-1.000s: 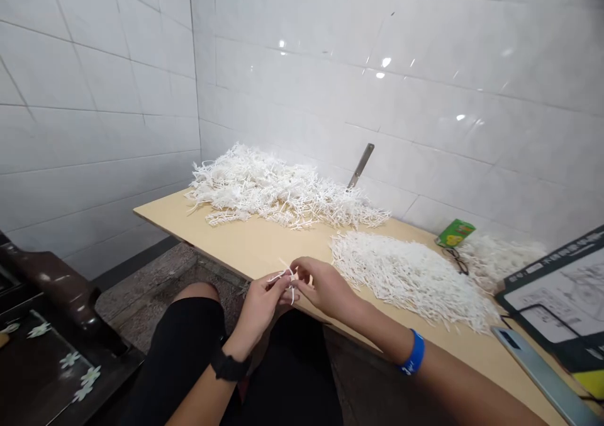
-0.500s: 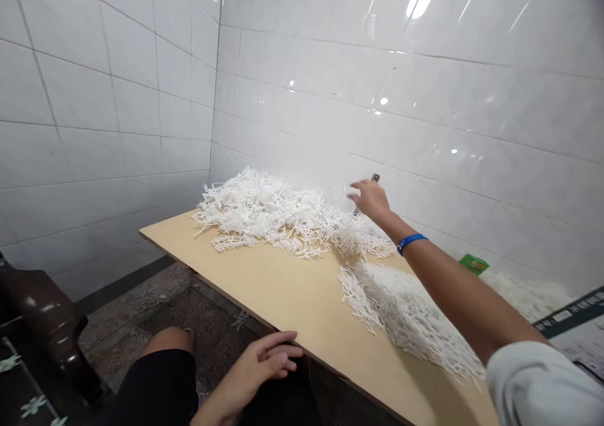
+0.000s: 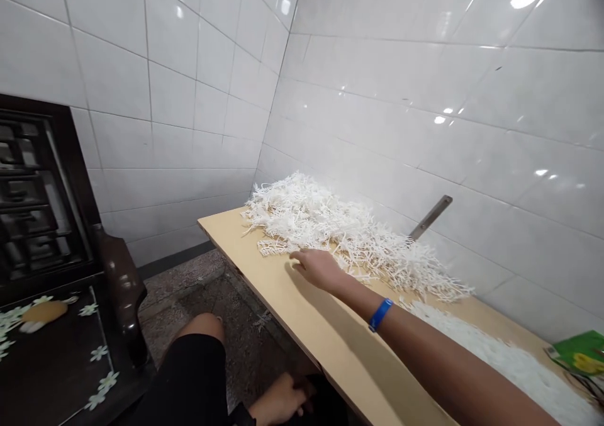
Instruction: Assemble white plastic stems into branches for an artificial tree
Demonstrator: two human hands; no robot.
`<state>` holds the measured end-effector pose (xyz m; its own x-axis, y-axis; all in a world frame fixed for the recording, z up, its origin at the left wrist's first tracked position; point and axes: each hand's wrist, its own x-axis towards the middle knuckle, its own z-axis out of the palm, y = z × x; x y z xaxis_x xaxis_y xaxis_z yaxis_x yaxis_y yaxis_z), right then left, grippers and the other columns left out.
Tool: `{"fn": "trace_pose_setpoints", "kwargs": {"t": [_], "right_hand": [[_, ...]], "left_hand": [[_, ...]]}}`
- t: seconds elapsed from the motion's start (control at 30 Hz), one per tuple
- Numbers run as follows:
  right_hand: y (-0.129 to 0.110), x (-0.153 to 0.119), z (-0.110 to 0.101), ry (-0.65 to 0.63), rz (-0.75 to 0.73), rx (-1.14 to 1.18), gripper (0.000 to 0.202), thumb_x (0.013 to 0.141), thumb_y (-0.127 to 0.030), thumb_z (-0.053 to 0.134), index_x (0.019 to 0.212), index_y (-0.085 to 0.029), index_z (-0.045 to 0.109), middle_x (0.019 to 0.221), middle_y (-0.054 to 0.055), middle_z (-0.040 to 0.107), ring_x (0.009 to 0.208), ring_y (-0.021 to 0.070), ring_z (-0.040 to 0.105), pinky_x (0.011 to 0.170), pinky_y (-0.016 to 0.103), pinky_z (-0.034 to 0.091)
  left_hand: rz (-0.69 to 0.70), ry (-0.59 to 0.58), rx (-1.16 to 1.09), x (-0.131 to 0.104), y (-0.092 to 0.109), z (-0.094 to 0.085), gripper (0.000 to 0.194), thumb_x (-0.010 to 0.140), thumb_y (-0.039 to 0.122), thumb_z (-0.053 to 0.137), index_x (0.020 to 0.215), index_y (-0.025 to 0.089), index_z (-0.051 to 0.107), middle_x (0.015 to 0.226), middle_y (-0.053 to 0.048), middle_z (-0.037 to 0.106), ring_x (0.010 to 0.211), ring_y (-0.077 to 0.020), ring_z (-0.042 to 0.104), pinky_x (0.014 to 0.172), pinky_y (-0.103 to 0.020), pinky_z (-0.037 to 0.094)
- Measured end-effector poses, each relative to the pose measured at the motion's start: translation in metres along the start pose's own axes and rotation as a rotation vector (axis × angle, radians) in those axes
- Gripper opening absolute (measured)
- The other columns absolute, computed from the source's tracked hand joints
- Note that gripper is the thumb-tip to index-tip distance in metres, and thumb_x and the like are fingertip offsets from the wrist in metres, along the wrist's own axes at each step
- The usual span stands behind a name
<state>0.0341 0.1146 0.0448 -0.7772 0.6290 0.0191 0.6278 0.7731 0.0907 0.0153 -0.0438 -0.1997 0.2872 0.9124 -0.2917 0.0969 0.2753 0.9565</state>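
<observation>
My right hand (image 3: pixel 318 267), with a blue band on its wrist, reaches over the wooden board (image 3: pixel 306 309) to the near edge of a heap of white branching pieces (image 3: pixel 325 215). Its fingertips are at a small comb-like piece (image 3: pixel 274 246); whether they grip it is hidden. Low in the view, my left hand (image 3: pixel 283 399) rests by my lap below the board's edge, fingers loosely curled, with nothing seen in it. A second spread of white pieces (image 3: pixel 500 350) lies beyond my right forearm.
A metal strip (image 3: pixel 431 217) leans on the tiled wall behind the heap. At the right lies a green packet (image 3: pixel 580 352). A dark carved wooden chair (image 3: pixel 113 269) with white flower shapes on its seat stands at the left.
My view has turned left. My right hand has moved from the back of the heap to its near edge. My left hand has dropped from the board's edge towards my lap.
</observation>
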Motion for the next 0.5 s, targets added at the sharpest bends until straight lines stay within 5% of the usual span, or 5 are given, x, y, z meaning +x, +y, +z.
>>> {"fn": "trace_pose_setpoints", "kwargs": {"t": [0.1, 0.2, 0.33, 0.5], "right_hand": [[-0.022, 0.034, 0.006, 0.009, -0.017, -0.010, 0.031, 0.097, -0.023, 0.046, 0.123, -0.020, 0.063, 0.110, 0.013, 0.072, 0.097, 0.0267, 0.068, 0.076, 0.033, 0.049], [-0.038, 0.056, 0.012, -0.007, -0.029, 0.017, 0.027, 0.095, -0.016, 0.045, 0.105, -0.013, 0.070, 0.099, 0.016, 0.073, 0.090, 0.0279, 0.069, 0.073, 0.034, 0.049], [-0.051, 0.057, 0.010, 0.026, -0.062, 0.138, 0.021, 0.090, -0.014, 0.051, 0.081, -0.013, 0.071, 0.085, 0.013, 0.073, 0.077, 0.0224, 0.067, 0.066, 0.029, 0.045], [-0.030, 0.048, -0.021, 0.193, 0.042, 0.378, 0.023, 0.091, -0.024, 0.051, 0.091, -0.017, 0.073, 0.073, 0.005, 0.070, 0.060, 0.0146, 0.057, 0.055, 0.025, 0.038]], "left_hand": [[-0.016, 0.023, 0.005, 0.004, -0.005, -0.002, 0.046, 0.073, 0.059, 0.058, 0.080, 0.016, 0.071, 0.068, -0.007, 0.065, 0.059, -0.0181, 0.054, 0.062, -0.033, 0.043], [-0.043, 0.049, 0.019, -0.001, -0.010, -0.008, 0.042, 0.073, 0.056, 0.057, 0.077, 0.016, 0.069, 0.065, -0.005, 0.063, 0.056, -0.0160, 0.051, 0.059, -0.031, 0.040], [-0.111, 0.132, 0.055, -0.006, -0.019, -0.020, 0.042, 0.075, 0.055, 0.054, 0.063, 0.016, 0.063, 0.059, -0.004, 0.060, 0.056, -0.0160, 0.051, 0.061, -0.030, 0.041], [-0.150, 0.195, 0.097, -0.005, -0.022, -0.032, 0.035, 0.081, 0.042, 0.047, 0.070, 0.014, 0.066, 0.071, -0.007, 0.068, 0.063, -0.0175, 0.058, 0.064, -0.029, 0.043]]}}
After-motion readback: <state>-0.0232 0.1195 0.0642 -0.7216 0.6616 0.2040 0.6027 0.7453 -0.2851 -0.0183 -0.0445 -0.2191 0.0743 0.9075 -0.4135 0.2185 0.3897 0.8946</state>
